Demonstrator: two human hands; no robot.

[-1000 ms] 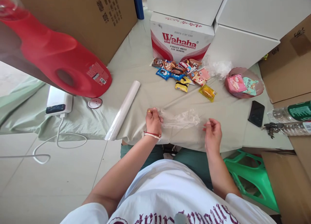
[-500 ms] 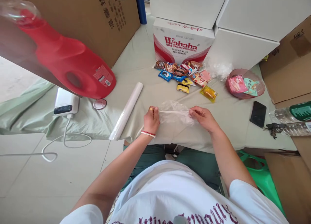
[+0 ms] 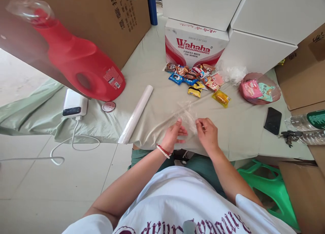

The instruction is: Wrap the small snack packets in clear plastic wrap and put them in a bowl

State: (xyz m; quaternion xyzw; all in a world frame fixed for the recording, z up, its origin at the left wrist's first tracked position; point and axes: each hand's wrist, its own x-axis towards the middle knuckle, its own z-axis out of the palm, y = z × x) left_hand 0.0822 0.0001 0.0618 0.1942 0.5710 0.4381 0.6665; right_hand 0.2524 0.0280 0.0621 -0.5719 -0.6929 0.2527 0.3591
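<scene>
Film (image 3: 188,113) is in R hand (image 3: 208,134), snacks (image 3: 191,75) behind, roll (image 3: 136,114) L

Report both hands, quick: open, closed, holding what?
Left hand: open, fingers apart; whether it touches the plastic cannot be told.
Right hand: closed, thumb and fingers pinching the clear plastic bag.

Right hand (image 3: 208,134) that pinches a thin clear plastic (image 3: 188,115), left hand (image 3: 173,136) near it with fingers apart, white roll (image 3: 136,115) lying on pale cloth (image 3: 235,134), small wrapped snacks (image 3: 195,76) before a Wahaha carton (image 3: 195,46).
</scene>
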